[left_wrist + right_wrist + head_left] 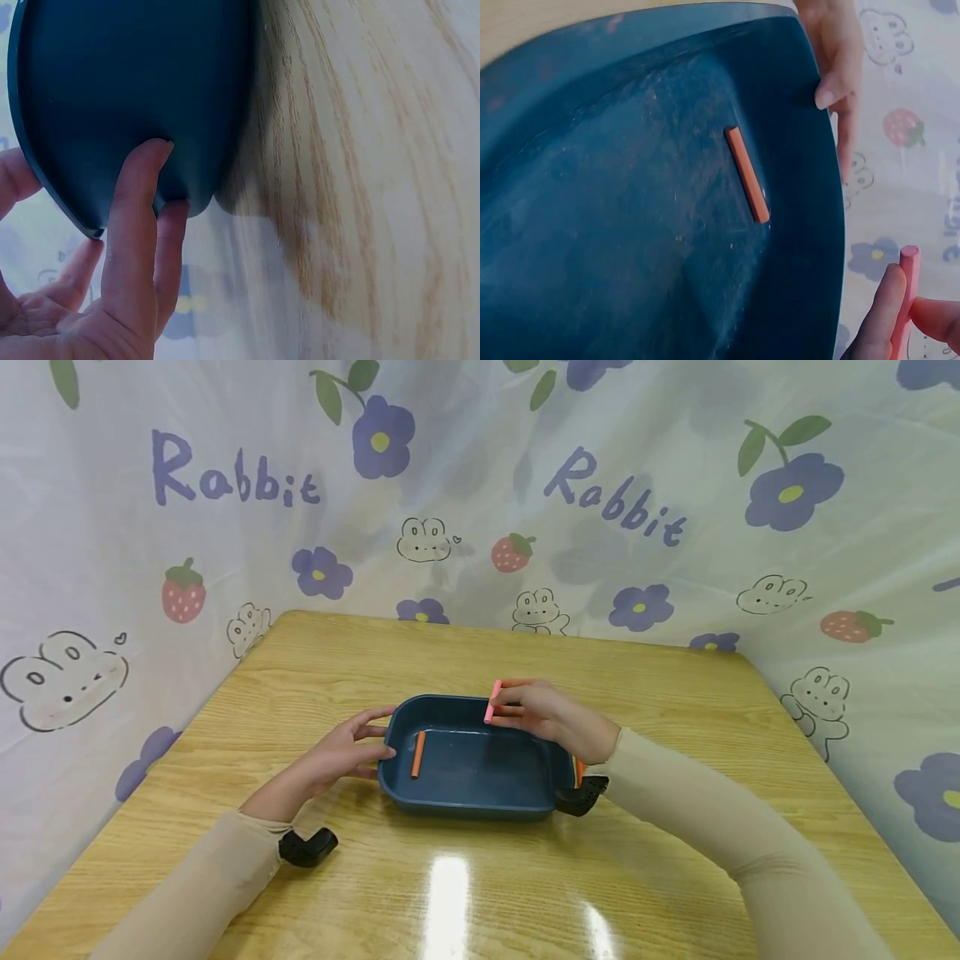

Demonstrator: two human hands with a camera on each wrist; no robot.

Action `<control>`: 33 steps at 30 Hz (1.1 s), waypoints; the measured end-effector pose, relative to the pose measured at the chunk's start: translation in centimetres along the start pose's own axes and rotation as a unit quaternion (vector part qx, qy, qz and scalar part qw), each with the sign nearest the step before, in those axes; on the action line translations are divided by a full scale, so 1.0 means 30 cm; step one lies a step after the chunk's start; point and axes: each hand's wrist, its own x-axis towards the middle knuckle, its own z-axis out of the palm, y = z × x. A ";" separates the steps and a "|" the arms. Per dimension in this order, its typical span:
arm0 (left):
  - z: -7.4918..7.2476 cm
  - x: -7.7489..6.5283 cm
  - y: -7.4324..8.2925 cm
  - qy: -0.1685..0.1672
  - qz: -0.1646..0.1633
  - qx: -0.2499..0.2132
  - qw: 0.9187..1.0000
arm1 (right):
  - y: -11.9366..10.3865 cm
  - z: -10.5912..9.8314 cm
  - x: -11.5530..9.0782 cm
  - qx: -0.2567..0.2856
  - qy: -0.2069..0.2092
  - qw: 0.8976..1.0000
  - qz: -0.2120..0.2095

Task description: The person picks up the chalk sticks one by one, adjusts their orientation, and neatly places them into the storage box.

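Observation:
A dark blue rectangular basin [480, 810] sits on the table. My left hand [341, 756] holds its left end, thumb at the rim and fingers against the outer wall [90, 90]. Above the far rim, my right hand [543, 714] pinches a pink chalk stick [492, 702] between thumb and fingers; the stick's end [909, 253] also shows in the right wrist view. On the basin floor, near the left wall, lies an orange chalk stick [418, 755]. Another orange stick [580, 771] shows at the basin's right end, partly hidden by my right wrist.
The wooden table [337, 652] extends around the basin, with glare at the front. A white printed cloth [465, 468] hangs behind and along both sides. Black wrist devices [309, 847] sit under both sleeves, the right one overlapping the basin's near right corner.

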 end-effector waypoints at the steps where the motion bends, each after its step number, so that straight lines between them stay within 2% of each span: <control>1: 0.000 0.000 0.000 0.000 0.001 0.000 1.000 | 0.002 0.007 0.004 -0.002 -0.001 1.000 0.003; 21: 0.000 0.001 0.000 -0.004 0.001 -0.006 1.000 | 0.024 0.101 0.099 -0.054 -0.051 0.994 0.081; 33: -0.001 0.008 -0.007 0.003 -0.010 -0.007 1.000 | 0.048 0.158 0.135 -0.110 -0.093 0.981 0.129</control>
